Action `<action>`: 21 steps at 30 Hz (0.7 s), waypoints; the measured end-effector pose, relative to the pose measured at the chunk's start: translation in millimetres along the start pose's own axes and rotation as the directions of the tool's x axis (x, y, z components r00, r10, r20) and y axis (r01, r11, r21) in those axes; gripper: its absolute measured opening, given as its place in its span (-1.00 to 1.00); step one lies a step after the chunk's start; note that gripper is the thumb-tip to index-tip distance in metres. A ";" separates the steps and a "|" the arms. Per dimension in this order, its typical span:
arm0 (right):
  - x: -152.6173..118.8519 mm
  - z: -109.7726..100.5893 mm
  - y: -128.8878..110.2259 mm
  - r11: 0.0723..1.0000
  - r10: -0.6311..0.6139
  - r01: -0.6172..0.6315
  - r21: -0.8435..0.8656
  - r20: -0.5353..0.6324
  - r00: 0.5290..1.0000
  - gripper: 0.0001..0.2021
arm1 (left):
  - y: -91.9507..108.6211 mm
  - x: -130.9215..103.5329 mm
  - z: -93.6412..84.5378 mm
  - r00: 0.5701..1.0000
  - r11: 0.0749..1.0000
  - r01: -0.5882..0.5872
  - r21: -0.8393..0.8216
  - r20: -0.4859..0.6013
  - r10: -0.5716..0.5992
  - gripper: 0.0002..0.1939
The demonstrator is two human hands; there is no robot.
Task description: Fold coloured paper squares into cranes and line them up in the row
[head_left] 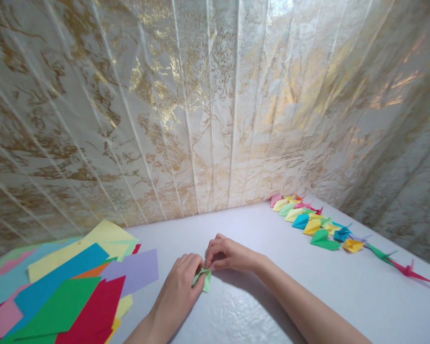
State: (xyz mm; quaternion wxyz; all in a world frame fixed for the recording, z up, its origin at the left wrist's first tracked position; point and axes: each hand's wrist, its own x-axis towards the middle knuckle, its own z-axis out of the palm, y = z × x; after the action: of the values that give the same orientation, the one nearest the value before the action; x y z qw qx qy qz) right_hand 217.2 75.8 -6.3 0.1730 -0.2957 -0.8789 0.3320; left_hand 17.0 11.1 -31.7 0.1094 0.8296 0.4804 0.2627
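Note:
A small piece of folded light green paper [207, 282] is at the middle front of the white table. My left hand [182, 277] is closed on it, thumb along its near side and fingers curled over the top. From the right, my right hand [227, 254] meets the paper's upper edge with thumb and forefinger pinched together. Part of the paper lies hidden under the left fingers, so its full shape cannot be made out.
Loose coloured paper sheets [68, 301] overlap in a pile at the left. Along the right back edge of the white table [272, 286] stand several folded paper figures [324, 240], some heart-like, some with pointed tails. A gold-patterned curtain [200, 119] hangs behind.

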 end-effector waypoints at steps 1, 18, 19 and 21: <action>-0.1 0.3 0.3 1.000 -0.002 0.002 0.001 0.003 1.000 -0.96 | 1.0 0.6 -0.5 1.000 1.000 0.004 -0.001 0.001 -0.004 -0.86; 8.8 18.2 -8.4 0.976 0.136 -0.146 -0.160 -0.075 0.988 -0.85 | -1.2 5.2 -14.1 0.994 0.988 0.098 -0.121 0.060 -0.091 -0.82; 10.1 19.5 -9.3 0.972 0.150 -0.161 -0.171 -0.078 0.986 -0.85 | -1.6 5.3 -14.8 0.993 0.986 0.104 -0.128 0.061 -0.097 -0.81; 12.8 21.6 -11.5 0.962 0.184 -0.196 -0.190 -0.079 0.980 -0.86 | -1.7 5.5 -15.3 0.993 0.984 0.115 -0.137 0.054 -0.109 -0.79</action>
State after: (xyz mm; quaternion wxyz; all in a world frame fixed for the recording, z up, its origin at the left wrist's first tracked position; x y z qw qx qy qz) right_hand 192.0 66.6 -12.6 0.1368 -0.4046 -0.8692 0.2491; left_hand 9.6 15.6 -17.8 0.1928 0.7975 0.5040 0.2699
